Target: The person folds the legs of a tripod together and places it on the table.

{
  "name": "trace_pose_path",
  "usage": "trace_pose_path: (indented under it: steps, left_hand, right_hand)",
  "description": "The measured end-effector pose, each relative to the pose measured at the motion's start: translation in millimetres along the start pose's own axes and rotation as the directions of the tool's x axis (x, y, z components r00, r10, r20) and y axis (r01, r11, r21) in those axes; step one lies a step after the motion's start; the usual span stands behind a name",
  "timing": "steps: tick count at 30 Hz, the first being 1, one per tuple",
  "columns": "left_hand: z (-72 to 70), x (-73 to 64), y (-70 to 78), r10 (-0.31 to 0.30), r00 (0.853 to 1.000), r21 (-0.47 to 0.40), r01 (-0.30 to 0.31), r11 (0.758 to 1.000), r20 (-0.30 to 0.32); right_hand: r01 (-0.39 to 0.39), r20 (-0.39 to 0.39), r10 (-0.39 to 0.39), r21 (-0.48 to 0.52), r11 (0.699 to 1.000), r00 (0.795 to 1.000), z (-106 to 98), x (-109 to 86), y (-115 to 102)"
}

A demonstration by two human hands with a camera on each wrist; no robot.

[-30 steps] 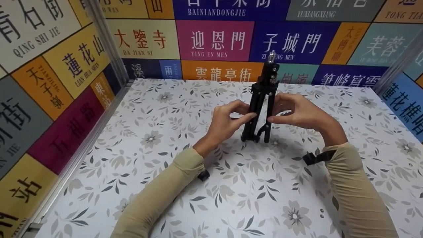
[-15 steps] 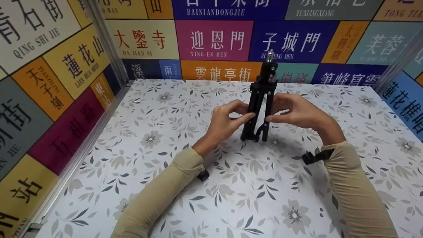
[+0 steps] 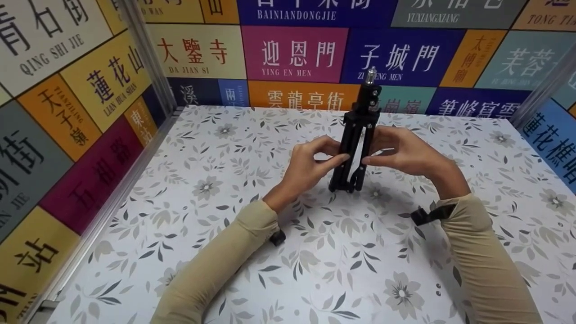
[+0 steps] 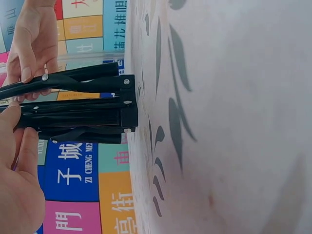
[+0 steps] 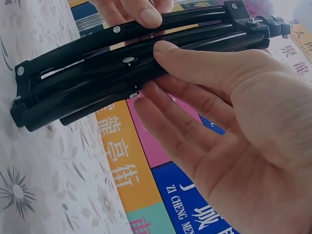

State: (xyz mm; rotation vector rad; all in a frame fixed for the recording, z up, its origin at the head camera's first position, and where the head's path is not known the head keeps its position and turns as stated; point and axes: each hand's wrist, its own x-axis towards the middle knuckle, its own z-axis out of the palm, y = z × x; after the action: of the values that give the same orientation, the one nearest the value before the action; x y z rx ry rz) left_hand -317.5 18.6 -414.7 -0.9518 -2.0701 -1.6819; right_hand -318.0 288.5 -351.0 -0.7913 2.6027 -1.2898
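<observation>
Tripod (image 3: 350, 138) pinched by left hand (image 3: 305, 163) and right hand (image 3: 410, 152)

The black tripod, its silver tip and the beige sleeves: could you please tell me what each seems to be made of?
Black tripod: painted metal or hard plastic, smooth, going by its soft sheen; I cannot tell which. Silver tip: probably shiny bare metal, judging by its bright highlights. Beige sleeves: likely thin, stretchy fabric, matt, since they cling and wrinkle in fine folds.

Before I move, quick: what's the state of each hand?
Left hand: closed, pinching the black tripod.
Right hand: closed, pinching it from the other side.
</observation>
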Motion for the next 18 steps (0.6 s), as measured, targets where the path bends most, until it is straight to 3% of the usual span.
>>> trace_pose_path:
  steps: [10, 18]
  left_hand:
    - [0.3, -0.2, -1.4, -0.011, 1.000, 0.005, 0.011, 1.000, 0.005]
    - [-1.0, -1.8, -2.0, -0.017, 1.000, -0.004, 0.017, 1.000, 0.014]
  right_hand:
    - [0.049, -0.002, -0.049, 0.026, 0.998, 0.999, 3.6, 2.2, 2.6]
    - [0.063, -0.025, -0.064, -0.026, 0.998, 0.998, 5.3, 4.3, 0.8]
